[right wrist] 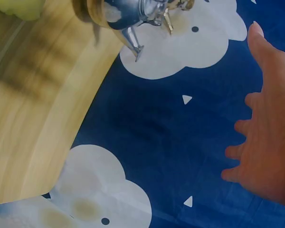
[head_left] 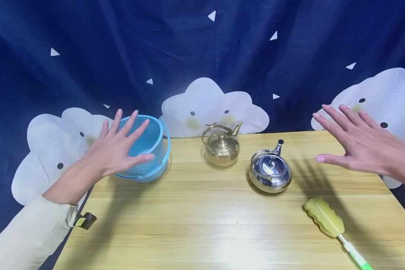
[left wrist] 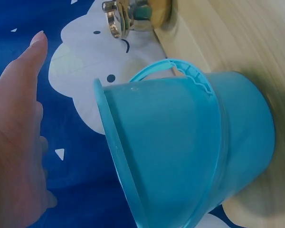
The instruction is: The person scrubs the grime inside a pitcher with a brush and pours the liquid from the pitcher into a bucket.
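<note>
My left hand [head_left: 118, 148] is held with fingers spread above a light blue bucket [left wrist: 166, 142], overlapping its opening in the head view. In the left wrist view the hand hovers apart from the bucket's rim. The bucket's handle [head_left: 168, 144] hangs down along its side. My right hand [head_left: 361, 144], fingers also spread, is in the air at the right and holds nothing. Nearest to it is a shiny silver teapot [head_left: 270, 174] with a black-tipped spout. Behind and left of that stands a gold-coloured teapot [head_left: 222, 150] with its handle raised.
A yellow sponge brush [head_left: 325, 217] with a white and green handle lies at the front right of the wooden table [head_left: 189, 217]. Behind the table's back edge hangs a dark blue curtain [head_left: 175, 45] printed with white clouds and triangles.
</note>
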The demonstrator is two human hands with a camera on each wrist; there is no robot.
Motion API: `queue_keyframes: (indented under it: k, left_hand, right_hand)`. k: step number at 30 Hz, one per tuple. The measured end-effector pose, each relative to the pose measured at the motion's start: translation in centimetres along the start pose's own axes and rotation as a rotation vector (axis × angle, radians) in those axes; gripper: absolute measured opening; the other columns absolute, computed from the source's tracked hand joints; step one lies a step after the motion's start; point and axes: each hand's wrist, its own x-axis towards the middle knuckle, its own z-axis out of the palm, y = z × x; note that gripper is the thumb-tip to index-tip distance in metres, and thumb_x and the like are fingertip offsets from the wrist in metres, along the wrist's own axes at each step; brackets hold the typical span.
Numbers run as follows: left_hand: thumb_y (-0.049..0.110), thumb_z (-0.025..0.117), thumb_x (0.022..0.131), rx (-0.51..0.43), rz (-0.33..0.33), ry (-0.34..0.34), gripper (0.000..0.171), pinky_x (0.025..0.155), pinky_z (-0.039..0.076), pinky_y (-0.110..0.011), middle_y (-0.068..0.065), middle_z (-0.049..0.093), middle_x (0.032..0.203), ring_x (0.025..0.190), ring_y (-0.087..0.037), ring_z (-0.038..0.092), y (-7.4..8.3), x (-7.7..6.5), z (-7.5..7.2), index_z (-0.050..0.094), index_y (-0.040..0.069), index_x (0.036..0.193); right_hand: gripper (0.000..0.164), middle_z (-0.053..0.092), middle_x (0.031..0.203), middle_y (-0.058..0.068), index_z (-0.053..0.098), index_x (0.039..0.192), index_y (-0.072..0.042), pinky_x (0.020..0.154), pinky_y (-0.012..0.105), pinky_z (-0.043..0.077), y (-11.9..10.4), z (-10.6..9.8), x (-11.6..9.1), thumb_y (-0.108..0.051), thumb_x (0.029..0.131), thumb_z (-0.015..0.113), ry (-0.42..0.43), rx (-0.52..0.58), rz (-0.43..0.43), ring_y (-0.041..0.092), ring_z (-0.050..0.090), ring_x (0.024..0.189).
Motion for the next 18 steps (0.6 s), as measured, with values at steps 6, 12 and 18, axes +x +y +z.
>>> queue_keyframes:
  k: [6, 12, 18]
  left_hand:
    - [0.080, 0.051, 0.089, 0.010, 0.036, 0.006, 0.099, 0.123, 0.008, -0.077, -0.004, 0.000, 0.177, 0.162, -0.042, -0.008, 0.5, 0.3, 0.2, 0.011, 0.034, 0.167]
    - [0.080, 0.052, 0.089, 0.028, 0.066, 0.031, 0.100, 0.124, 0.011, -0.074, -0.007, 0.004, 0.177, 0.162, -0.044, -0.001, 1.1, 0.6, 0.4, 0.013, 0.030, 0.167]
    - [0.079, 0.052, 0.090, 0.015, 0.083, 0.056, 0.099, 0.126, 0.011, -0.071, -0.006, 0.006, 0.177, 0.163, -0.043, 0.002, 1.8, 1.0, 0.4, 0.014, 0.030, 0.167]
  right_hand:
    - [0.110, 0.013, 0.175, 0.016, 0.018, 0.167, -0.022, 0.131, 0.057, -0.011, -0.4, 0.1, 0.2, -0.065, 0.083, 0.073, 0.033, -0.029, -0.045, 0.044, 0.010, 0.161]
    - [0.104, 0.034, 0.167, 0.019, 0.033, 0.163, -0.020, 0.134, 0.053, 0.002, -1.0, 0.5, 0.7, -0.066, 0.080, 0.075, 0.093, -0.038, -0.108, 0.042, 0.032, 0.153]
    - [0.101, 0.041, 0.163, 0.017, 0.040, 0.160, -0.021, 0.131, 0.057, 0.016, -1.3, 0.7, 1.1, -0.066, 0.077, 0.078, 0.127, -0.028, -0.146, 0.044, 0.040, 0.145]
